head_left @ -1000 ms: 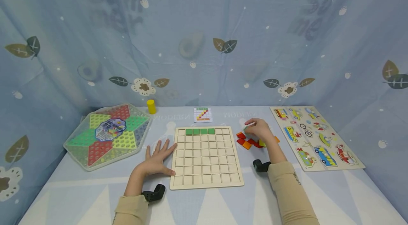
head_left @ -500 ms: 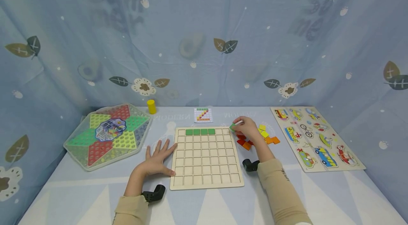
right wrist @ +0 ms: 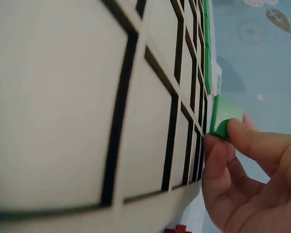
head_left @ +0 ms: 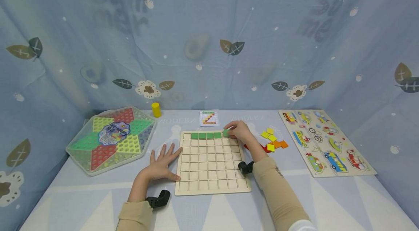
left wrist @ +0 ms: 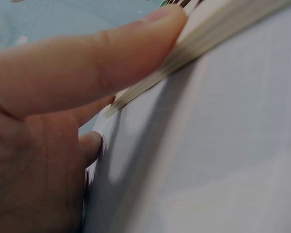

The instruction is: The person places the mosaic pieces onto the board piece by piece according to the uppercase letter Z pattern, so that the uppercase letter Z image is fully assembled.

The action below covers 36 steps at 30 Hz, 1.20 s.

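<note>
A wooden grid board (head_left: 212, 165) lies in the middle of the table, with several green square tiles (head_left: 206, 135) set side by side in its top row. My right hand (head_left: 240, 131) pinches another green tile (right wrist: 225, 114) between thumb and fingers, just above the top row and to the right of the set tiles. In the right wrist view this tile is tilted against the board's face. My left hand (head_left: 162, 165) lies with fingers spread at the board's left edge. Its thumb (left wrist: 136, 48) touches that edge in the left wrist view.
Loose yellow tiles (head_left: 270, 131), orange tiles (head_left: 280, 144) and red tiles (head_left: 264, 148) lie right of the board. A pattern card (head_left: 208, 118) is behind it. A star-shaped game box (head_left: 112, 140) and a yellow cylinder (head_left: 156, 110) stand left; a picture puzzle (head_left: 324, 143) lies far right.
My right hand has moved left from the loose tiles to the board's top row, carrying a green tile. The yellow and orange tiles are uncovered. The left hand has stayed in place.
</note>
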### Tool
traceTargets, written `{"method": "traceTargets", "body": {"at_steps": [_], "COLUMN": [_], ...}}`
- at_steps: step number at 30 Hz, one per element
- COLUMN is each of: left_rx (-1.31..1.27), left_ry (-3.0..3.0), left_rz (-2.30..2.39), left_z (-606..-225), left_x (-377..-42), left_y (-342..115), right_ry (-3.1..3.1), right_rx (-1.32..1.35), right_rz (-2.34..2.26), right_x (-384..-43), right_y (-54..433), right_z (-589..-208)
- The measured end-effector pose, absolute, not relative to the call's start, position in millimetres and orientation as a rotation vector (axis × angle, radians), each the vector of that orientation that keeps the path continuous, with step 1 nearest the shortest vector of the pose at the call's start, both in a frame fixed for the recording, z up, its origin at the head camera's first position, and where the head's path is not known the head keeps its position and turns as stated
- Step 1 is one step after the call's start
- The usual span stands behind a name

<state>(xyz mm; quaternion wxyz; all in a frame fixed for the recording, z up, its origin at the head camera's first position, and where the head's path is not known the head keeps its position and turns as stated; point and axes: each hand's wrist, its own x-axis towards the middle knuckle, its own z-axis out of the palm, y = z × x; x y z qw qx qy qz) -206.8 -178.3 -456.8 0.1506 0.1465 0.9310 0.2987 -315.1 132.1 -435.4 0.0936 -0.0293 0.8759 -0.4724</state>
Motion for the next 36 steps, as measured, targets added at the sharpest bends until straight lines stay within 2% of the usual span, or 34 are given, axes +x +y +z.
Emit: {"method": "traceTargets", "body": {"at_steps": [7, 18, 22, 28, 36], "left_rx": [0.417, 0.405, 0.426, 0.436, 0.444], "left_ry": [2.678, 2.67, 2.668, 2.668, 2.665], "left_rz": [0.848, 0.854, 0.855, 0.878, 0.882], "left_z": [-458, -458, -458, -456, -458], "left_x": [-207, -207, -206, -205, -207], "left_y": [-178, -177, -178, -179, -180], "right_ry": [2.794, 2.846, 2.822, 2.815, 2.784], "right_rx": [-0.177, -0.197, -0.202, -0.118, 0.125], "right_rz": [-1.117, -0.954, -1.023, -1.101, -1.128], "right_x": [-315, -315, -312, -309, -309], "right_y": [125, 124, 135, 163, 195], "right_z": [-435, -433, -429, -427, -429]}}
